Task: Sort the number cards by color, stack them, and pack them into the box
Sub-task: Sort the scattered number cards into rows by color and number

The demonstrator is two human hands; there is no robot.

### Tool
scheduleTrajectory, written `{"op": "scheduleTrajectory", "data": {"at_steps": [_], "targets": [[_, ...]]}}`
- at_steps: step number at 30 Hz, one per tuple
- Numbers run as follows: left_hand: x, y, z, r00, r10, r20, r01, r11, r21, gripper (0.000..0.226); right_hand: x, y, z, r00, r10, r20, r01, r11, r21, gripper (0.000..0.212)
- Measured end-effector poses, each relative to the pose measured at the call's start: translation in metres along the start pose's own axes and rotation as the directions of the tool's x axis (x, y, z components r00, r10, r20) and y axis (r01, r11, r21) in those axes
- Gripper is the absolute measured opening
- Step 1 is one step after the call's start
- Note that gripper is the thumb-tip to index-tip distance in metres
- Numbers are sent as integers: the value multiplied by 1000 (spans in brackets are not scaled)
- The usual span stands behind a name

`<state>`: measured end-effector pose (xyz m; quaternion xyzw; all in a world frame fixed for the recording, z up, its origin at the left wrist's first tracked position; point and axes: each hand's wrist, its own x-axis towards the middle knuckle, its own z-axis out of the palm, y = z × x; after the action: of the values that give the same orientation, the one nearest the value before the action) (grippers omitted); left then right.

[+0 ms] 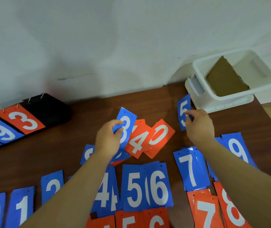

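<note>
My left hand (109,137) grips a blue 3 card (126,124) lifted above the middle of the table. My right hand (198,125) pinches a blue 5 card (182,107) near the white box (202,74), which stands at the back right with a brown cardboard sheet inside. Orange 4 (137,142) and orange 0 (160,137) cards lie loose in the middle. Blue cards 0, 1, 2, 4, 5 (132,188), 6 (160,186), 7 (190,170) and 9 (237,148) lie in a row nearer me. Orange cards (207,213) lie along the front edge.
A black flip scoreboard (47,109) with metal rings lies at the back left, showing an orange 3 and a blue 9. The white wall runs just behind the brown table (49,153). The table's right edge passes beside the box.
</note>
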<state>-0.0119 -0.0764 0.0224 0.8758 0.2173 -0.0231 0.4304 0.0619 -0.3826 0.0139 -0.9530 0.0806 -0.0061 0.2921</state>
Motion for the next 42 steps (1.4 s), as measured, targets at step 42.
{"op": "scheduleTrajectory", "data": {"at_steps": [42], "targets": [[-304, -21, -58, 902, -329, -280, 195, 889, -414, 50, -206, -10, -48, 849, -205, 487, -27, 903, 428, 24]]}}
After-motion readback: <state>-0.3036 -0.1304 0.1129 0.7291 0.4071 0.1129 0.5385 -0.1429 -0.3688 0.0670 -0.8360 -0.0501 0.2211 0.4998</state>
